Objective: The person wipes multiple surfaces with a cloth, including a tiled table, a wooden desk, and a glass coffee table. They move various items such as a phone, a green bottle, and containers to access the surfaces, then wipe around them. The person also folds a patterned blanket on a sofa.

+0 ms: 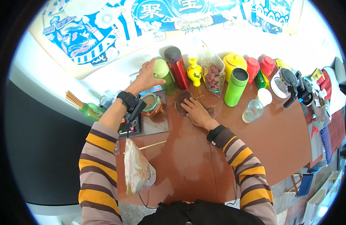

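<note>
My left hand (146, 76) is at the left side of a green lidded plastic bottle (167, 80), thumb across its front and fingers spread beside the lid. How firmly it grips is unclear. My right hand (197, 114) lies palm down on a crumpled brown cloth (182, 99), pressing it to the reddish-brown table (184, 157). Behind the cloth stand a red vacuum flask (179, 70) with a dark lid and a small yellow vase (194, 73). A glass jar with a brown ceramic base (150, 104) sits below my left wrist.
Along the wall stand a clear bag of dark red pieces (213, 77), a yellow lidded jar (233, 63), red canisters (253, 69) and a green tumbler (236, 88). A drinking glass (252, 111) and glass pot (282, 81) are right. A wrapped cup (139, 168) and chopstick (153, 144) lie front left.
</note>
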